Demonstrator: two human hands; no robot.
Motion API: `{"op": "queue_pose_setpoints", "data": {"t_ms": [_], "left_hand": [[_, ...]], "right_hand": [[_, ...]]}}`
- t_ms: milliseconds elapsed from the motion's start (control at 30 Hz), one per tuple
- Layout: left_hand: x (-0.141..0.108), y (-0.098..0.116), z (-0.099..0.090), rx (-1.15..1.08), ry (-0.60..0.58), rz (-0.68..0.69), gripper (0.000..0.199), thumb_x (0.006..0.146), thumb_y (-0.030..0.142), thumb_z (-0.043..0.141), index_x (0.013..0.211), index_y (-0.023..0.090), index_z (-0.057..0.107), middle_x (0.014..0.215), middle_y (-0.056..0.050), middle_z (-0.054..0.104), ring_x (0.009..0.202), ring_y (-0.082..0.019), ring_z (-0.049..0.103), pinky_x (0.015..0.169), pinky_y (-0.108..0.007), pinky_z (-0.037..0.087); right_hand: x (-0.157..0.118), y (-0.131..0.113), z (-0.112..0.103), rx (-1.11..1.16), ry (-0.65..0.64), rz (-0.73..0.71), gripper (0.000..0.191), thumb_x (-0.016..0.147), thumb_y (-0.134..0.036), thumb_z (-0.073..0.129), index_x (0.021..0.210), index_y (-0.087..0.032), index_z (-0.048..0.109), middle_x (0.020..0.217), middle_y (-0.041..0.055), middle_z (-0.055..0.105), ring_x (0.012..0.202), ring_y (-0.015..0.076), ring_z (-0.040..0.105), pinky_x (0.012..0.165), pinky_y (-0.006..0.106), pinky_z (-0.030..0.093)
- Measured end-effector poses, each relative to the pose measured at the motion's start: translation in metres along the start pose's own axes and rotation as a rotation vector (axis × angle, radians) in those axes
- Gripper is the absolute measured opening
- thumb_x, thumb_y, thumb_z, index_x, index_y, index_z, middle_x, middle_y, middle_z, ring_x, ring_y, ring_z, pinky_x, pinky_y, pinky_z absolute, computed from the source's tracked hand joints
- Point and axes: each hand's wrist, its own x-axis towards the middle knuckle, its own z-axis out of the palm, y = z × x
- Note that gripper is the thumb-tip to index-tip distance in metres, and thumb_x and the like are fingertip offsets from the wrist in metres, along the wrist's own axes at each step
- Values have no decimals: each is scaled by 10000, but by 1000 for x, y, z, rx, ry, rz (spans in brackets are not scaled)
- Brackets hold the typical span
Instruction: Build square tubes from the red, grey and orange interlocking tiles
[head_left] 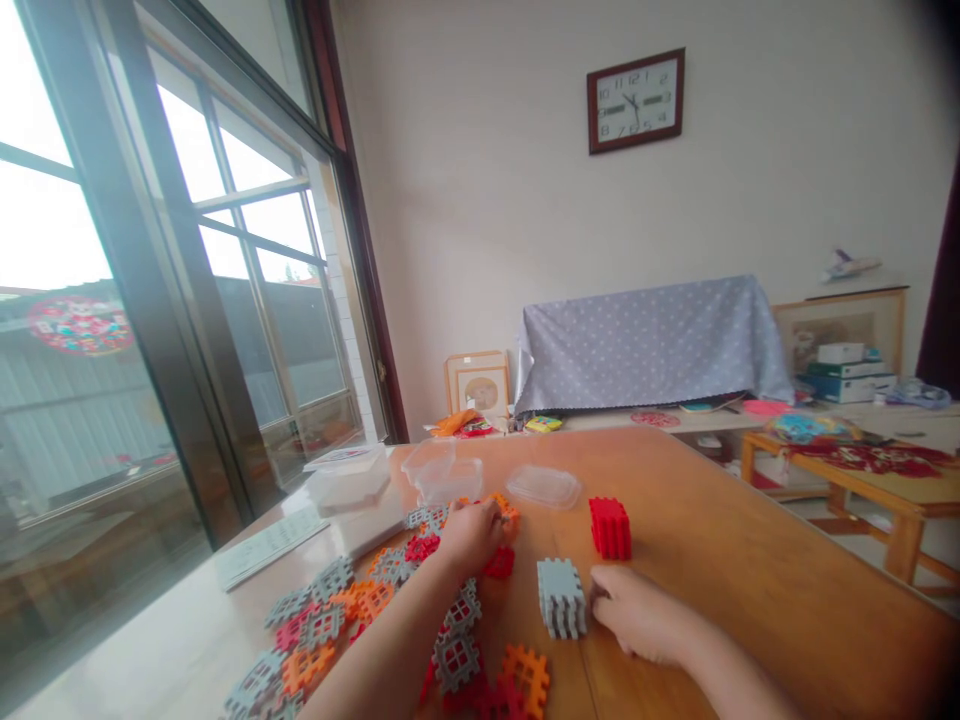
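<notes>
My left hand (474, 528) reaches into the spread of loose plastic building tiles. Its fingers are curled down by an orange tile (505, 512); whatever they hold is hidden. My right hand (637, 612) rests on the table just right of an upright stack of grey tiles (561, 598), fingers bent in and nothing visible in them. Whether its fingertips touch the stack, I cannot tell. Beyond that hand stands a stack of red tiles (610, 528). Grey, orange and red notched tiles, several with window-like grids, lie around my left forearm, such as a grey tile (456, 660).
Clear plastic boxes (448, 482) and a clear lid (544, 486) sit toward the far table edge. Left of the tiles are white boxes (349, 485) and a printed sheet (270, 545). A window (247, 240) borders the left. A low wooden bench (896, 500) stands at right.
</notes>
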Motion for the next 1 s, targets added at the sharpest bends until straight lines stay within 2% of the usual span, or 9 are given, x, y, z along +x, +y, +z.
{"op": "queue_pose_setpoints", "data": {"t_ms": [100, 167, 300, 400, 533, 633, 767, 900, 1000], "left_hand": [[-12, -19, -10, -27, 46, -95, 264, 945, 293, 414, 1120, 252, 607, 987, -38, 745, 957, -208, 673, 876, -313, 408], [-18, -33, -17, -21, 73, -186, 277, 943, 263, 388, 1130, 242, 593, 1025, -56, 736, 959, -215, 667, 827, -310, 421], [-15, -44, -24, 70, 186, -320, 323, 881, 264, 471, 1185, 232, 577, 1243, -100, 661, 1186, -291, 560, 958, -399, 405], [2, -36, -19, 49, 85, -174, 445, 887, 326, 486, 1317, 213, 506, 1373, -128, 575, 1266, -303, 497, 1038, -432, 382], [35, -16, -2, 8, -73, 2, 595, 816, 445, 616, 1368, 259, 491, 1424, -91, 548, 1321, -281, 475, 1072, -371, 393], [57, -6, 11, 2, -170, 54, 730, 756, 546, 669, 1389, 234, 483, 1437, -121, 537, 1329, -304, 479, 1077, -391, 407], [73, 1, 24, 28, -256, 36, 842, 730, 654, 653, 1384, 151, 486, 1369, -203, 573, 1303, -374, 500, 1059, -505, 408], [71, 3, 28, 76, -271, 19, 740, 755, 624, 623, 1317, 147, 548, 1355, -229, 568, 1278, -410, 504, 1051, -592, 367], [61, 5, 23, 106, -264, 52, 520, 765, 487, 626, 1194, 193, 631, 1313, -193, 592, 1230, -375, 533, 1031, -570, 380]], "right_hand": [[1, 1, 1, 2, -10, 21, 80, 855, -186, 481, 811, -215, 541, 539, -48, 551, 511, 120, 526, 503, 227, 247], [0, 1, 0, 2, -16, 29, 77, 856, -189, 484, 816, -217, 544, 538, -49, 549, 510, 122, 531, 504, 227, 253], [-2, -2, -1, -1, -9, 20, 89, 854, -189, 479, 803, -216, 546, 545, -43, 556, 523, 121, 530, 506, 231, 237], [-3, -6, -3, -11, 0, 16, 90, 850, -185, 479, 800, -211, 549, 548, -38, 559, 529, 119, 518, 515, 235, 230], [-5, -9, -4, -11, -3, 28, 97, 844, -177, 472, 800, -208, 553, 567, -31, 567, 544, 123, 521, 527, 237, 244], [-6, -11, -5, -22, 17, 19, 99, 831, -162, 478, 800, -204, 562, 595, -28, 575, 562, 123, 521, 534, 240, 237], [-8, -15, -6, -39, 42, -7, 98, 819, -143, 493, 800, -195, 573, 602, -29, 566, 601, 122, 518, 552, 236, 239], [-9, -16, -8, -50, 42, 0, 106, 819, -142, 492, 805, -198, 582, 619, -24, 584, 604, 122, 510, 551, 234, 243], [-9, -14, -9, -40, 24, 15, 102, 830, -158, 492, 811, -202, 581, 620, -24, 588, 588, 121, 506, 544, 232, 247]]}}
